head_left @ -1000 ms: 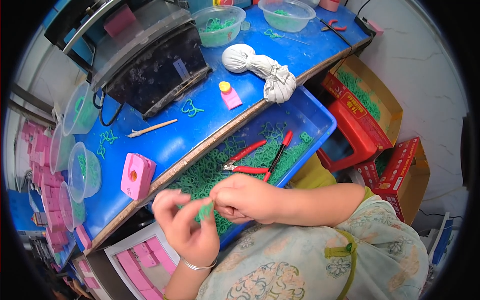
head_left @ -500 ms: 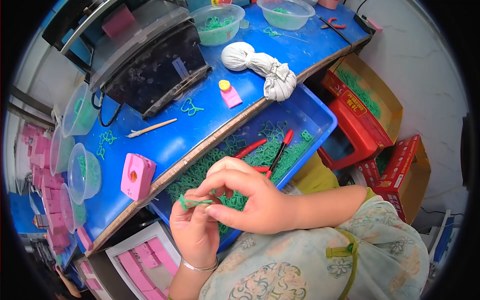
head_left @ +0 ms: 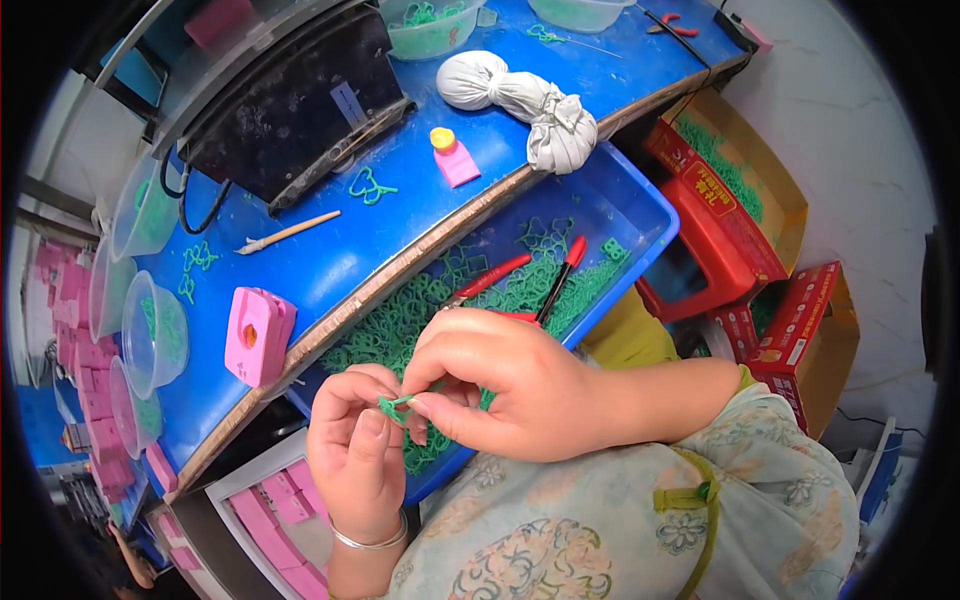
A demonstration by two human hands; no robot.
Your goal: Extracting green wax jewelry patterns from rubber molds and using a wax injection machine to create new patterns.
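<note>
Over a blue plastic bin (head_left: 655, 225) heaped with green looped pieces (head_left: 385, 320), both my hands hold one small green piece (head_left: 392, 408). My left hand (head_left: 350, 450), with a silver bangle at the wrist, grips the piece between thumb and fingers. The thumb and forefinger of my right hand (head_left: 520, 390) pinch its thin end; the other fingers are curled. Fingers cover part of the piece, so its full shape cannot be made out. Beyond my right hand, red-handled pliers (head_left: 500, 277) and a black marker with a red cap (head_left: 562, 280) lie on the heap.
The blue table (head_left: 330, 270) carries a pink block mould (head_left: 260, 335), a brush (head_left: 290, 231), a pink tube with a yellow cap (head_left: 456, 160), a tied cloth bundle (head_left: 525, 110) and a black machine (head_left: 290, 110). Clear bowls (head_left: 155, 335) line its left. Red cartons (head_left: 800, 320) stand right.
My left hand has shifted left and turned slightly, and the green piece has turned between my fingers. My right hand keeps its pinch close to it. The view has tilted a little.
</note>
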